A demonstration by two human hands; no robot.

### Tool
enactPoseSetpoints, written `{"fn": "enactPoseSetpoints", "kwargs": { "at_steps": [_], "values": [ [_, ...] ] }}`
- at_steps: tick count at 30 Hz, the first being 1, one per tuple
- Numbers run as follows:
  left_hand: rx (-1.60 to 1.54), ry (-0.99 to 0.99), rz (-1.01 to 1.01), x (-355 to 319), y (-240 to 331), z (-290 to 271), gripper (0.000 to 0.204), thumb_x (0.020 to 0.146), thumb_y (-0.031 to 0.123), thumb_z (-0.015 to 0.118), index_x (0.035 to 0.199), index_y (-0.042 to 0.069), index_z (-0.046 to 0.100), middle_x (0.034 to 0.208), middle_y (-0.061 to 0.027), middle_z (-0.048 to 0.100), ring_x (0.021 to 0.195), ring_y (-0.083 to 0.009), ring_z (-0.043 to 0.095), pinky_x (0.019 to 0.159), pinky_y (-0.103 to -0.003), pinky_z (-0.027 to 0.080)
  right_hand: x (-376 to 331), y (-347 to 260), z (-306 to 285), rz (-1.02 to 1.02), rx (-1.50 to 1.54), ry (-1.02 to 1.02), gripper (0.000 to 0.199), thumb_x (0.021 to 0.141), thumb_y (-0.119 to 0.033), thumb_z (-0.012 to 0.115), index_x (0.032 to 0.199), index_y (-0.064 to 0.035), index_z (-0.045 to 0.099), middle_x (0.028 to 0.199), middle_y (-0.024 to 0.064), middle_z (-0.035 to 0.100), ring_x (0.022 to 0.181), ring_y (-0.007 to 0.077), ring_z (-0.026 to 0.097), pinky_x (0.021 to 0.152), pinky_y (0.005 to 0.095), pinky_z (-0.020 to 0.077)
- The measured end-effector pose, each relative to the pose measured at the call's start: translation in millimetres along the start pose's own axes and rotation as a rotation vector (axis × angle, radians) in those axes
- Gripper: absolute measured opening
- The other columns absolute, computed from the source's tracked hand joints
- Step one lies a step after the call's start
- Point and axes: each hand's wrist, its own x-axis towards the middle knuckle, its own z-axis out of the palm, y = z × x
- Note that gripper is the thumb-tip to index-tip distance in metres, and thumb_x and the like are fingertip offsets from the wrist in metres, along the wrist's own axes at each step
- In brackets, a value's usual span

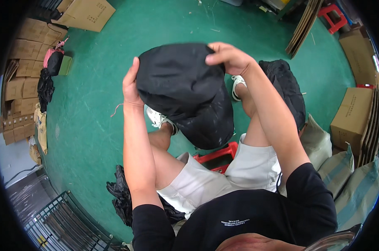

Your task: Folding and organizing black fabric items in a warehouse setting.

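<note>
Between my two hands hangs a bulky black cloth bag [179,79], rounded at the top and narrowing into a creased, sagging lower part with pale dusty marks. My left hand [132,83] is closed on its left side, thumb along the edge and the other fingers hidden by the cloth. At the upper right corner, my right hand [230,58] grips the edge with its thumb on top. The bag is held up in front of my knees, above a red plastic stool [229,151] that shows between my legs.
Another black bag [285,85] lies beside my right foot. Crumpled black plastic [120,196] is at my left. Woven sacks [338,169] and a carton [352,117] stand at the right. Stacked boxes [24,83] line the left wall, with a metal rack [64,221] nearer me.
</note>
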Motion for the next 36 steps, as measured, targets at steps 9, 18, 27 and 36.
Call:
{"fn": "enactPoseSetpoints", "kwargs": {
  "at_steps": [9, 18, 27, 36],
  "values": [
    [-0.004, -0.174, 0.02, -0.8, -6.5, 1.0, 0.047, 0.092, 0.031, 0.06, 0.117, -0.008, 0.056, 0.112, -0.0169, 0.065, 0.102, -0.0248, 0.065, 0.092, -0.036, 0.051, 7.1, 4.6, -24.5, -0.21, 0.76, -0.183, 0.045, 0.1, -0.033, 0.04, 0.109, 0.0042, 0.063, 0.109, 0.0175, 0.067, 0.093, 0.0284, 0.067, 0.089, 0.0379, 0.0519],
    [-0.05, -0.127, 0.269, -2.3, -7.4, -24.3, 0.046, 0.098, 0.027, 0.047, 0.132, -0.004, 0.046, 0.132, -0.0206, 0.052, 0.12, -0.0295, 0.054, 0.103, -0.042, 0.042, -1.4, -11.7, -25.6, -0.166, 0.747, -0.184, 0.048, 0.099, -0.033, 0.043, 0.115, 0.0102, 0.057, 0.109, 0.0213, 0.066, 0.098, 0.0294, 0.066, 0.094, 0.0376, 0.0506],
    [-0.365, -0.307, 0.238, 18.5, -2.8, -48.7, 0.038, 0.098, 0.011, 0.04, 0.129, -0.01, 0.047, 0.131, -0.0238, 0.052, 0.123, -0.0336, 0.051, 0.108, -0.047, 0.039, -5.7, -9.2, -12.5, -0.423, 0.563, 0.105, 0.037, 0.082, -0.004, 0.048, 0.117, 0.0086, 0.05, 0.108, 0.018, 0.064, 0.098, 0.029, 0.064, 0.094, 0.0444, 0.0503],
    [-0.358, -0.181, 0.292, 12.2, 11.5, -49.9, 0.039, 0.098, 0.013, 0.039, 0.131, -0.007, 0.046, 0.136, -0.023, 0.048, 0.127, -0.0343, 0.046, 0.111, -0.049, 0.034, -2.5, -7.0, -10.0, -0.446, 0.582, 0.107, 0.051, 0.077, 0.007, 0.042, 0.127, -0.0018, 0.05, 0.118, 0.0141, 0.06, 0.108, 0.0259, 0.061, 0.098, 0.0413, 0.048]
  ]
}}
